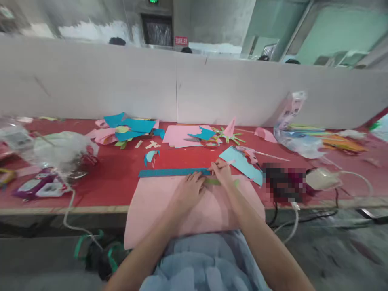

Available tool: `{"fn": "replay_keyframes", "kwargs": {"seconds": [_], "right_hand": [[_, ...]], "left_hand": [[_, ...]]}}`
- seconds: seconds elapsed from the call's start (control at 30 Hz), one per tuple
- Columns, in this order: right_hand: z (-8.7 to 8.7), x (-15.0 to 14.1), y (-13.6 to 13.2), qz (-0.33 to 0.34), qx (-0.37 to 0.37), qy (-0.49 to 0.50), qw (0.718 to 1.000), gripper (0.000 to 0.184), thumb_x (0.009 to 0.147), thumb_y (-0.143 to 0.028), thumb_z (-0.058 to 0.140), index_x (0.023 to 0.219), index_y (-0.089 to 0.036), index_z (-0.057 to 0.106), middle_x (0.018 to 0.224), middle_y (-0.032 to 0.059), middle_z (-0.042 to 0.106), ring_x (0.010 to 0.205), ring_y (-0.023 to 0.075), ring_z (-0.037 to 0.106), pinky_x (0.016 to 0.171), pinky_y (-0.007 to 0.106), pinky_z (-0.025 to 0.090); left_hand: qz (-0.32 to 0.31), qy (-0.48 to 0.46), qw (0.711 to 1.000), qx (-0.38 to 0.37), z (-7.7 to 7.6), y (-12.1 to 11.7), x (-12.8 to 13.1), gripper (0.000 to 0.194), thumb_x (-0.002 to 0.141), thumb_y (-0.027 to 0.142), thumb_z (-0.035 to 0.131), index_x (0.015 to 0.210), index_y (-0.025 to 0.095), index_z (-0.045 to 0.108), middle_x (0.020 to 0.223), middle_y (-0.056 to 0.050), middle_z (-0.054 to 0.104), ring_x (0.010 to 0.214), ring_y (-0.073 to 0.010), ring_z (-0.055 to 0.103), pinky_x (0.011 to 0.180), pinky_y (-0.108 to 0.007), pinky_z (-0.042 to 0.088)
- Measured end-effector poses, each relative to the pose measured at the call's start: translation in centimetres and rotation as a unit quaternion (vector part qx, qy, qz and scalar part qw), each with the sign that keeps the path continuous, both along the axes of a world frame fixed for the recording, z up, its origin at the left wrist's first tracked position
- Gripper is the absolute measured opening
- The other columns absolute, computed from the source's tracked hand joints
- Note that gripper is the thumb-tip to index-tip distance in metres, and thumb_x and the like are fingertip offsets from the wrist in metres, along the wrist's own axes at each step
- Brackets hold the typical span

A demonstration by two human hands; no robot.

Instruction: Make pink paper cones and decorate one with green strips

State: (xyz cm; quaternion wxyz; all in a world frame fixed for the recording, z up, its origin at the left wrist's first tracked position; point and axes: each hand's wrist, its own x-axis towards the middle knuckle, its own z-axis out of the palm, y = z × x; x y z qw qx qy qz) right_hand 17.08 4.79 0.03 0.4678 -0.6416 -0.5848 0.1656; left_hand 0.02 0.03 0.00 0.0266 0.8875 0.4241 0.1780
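A large pink paper sheet (157,214) lies in front of me, its near part reaching past the table edge toward my lap. Along its far edge runs a long blue paper strip (163,173). My left hand (192,186) rests flat, fingertips on the strip. At the strip's right end, the fingers of my right hand (222,171) are closed on it, partly hiding what they grip. Under and between the hands shows a green piece (214,182), partly covered. Right of my right hand lies a light blue paper sheet (242,163).
Scissors (200,141) lie on pink paper farther back. A pink glue gun (249,154) sits on the right. Blue and pink scraps (130,129) are piled at back left, near a plastic bag (63,149). A white partition (121,85) closes off the red table's back.
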Motion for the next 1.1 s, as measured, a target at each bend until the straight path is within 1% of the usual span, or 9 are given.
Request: {"fn": "replay_keyframes", "kwargs": {"seconds": [0.17, 0.33, 0.5, 0.77, 1.1], "right_hand": [[0.0, 0.1, 0.1, 0.019, -0.017, 0.002, 1.000, 0.024, 0.077, -0.032, 0.043, 0.056, -0.021, 0.046, 0.052, 0.0027, 0.064, 0.054, 0.0133, 0.060, 0.052, 0.020, 0.040], [0.1, 0.1, 0.0, 0.021, -0.023, 0.003, 1.000, 0.022, 0.077, -0.033, 0.043, 0.059, -0.020, 0.048, 0.058, 0.0042, 0.067, 0.052, 0.0125, 0.059, 0.051, 0.020, 0.039], [0.1, 0.2, 0.0, 0.013, -0.026, -0.001, 1.000, 0.023, 0.077, -0.032, 0.044, 0.058, -0.020, 0.048, 0.054, 0.0038, 0.065, 0.053, 0.0130, 0.059, 0.052, 0.020, 0.039], [-0.2, 0.3, 0.1, -0.007, -0.022, -0.003, 1.000, 0.023, 0.077, -0.032, 0.042, 0.060, -0.020, 0.050, 0.052, 0.0040, 0.064, 0.055, 0.0141, 0.060, 0.052, 0.020, 0.039], [-0.5, 0.4, 0.2, 0.000, -0.025, -0.006, 1.000, 0.023, 0.077, -0.032, 0.042, 0.061, -0.020, 0.053, 0.052, 0.0035, 0.064, 0.053, 0.0140, 0.060, 0.053, 0.020, 0.041]], "left_hand": [[-0.002, -0.006, 1.000, 0.003, -0.1, 0.1, 0.0, 0.033, 0.087, 0.025, 0.039, 0.117, 0.018, 0.050, 0.130, -0.008, 0.046, 0.120, -0.0204, 0.040, 0.103, -0.037, 0.029], [-0.007, -0.019, 1.000, 0.005, -0.4, 0.1, 0.0, 0.035, 0.087, 0.025, 0.038, 0.119, 0.018, 0.048, 0.130, -0.009, 0.045, 0.121, -0.0200, 0.039, 0.104, -0.037, 0.028], [-0.010, -0.020, 1.000, 0.000, -0.4, 0.2, 0.0, 0.034, 0.088, 0.026, 0.036, 0.119, 0.018, 0.048, 0.131, -0.009, 0.044, 0.122, -0.0206, 0.037, 0.104, -0.039, 0.028], [-0.005, -0.020, 1.000, 0.003, -0.8, 0.3, 0.0, 0.035, 0.087, 0.026, 0.037, 0.119, 0.018, 0.049, 0.132, -0.009, 0.043, 0.122, -0.0202, 0.038, 0.104, -0.037, 0.027], [-0.011, -0.024, 0.999, 0.018, -1.0, 0.3, 0.0, 0.035, 0.087, 0.027, 0.036, 0.119, 0.018, 0.049, 0.131, -0.009, 0.044, 0.122, -0.0201, 0.038, 0.104, -0.037, 0.028]]}}
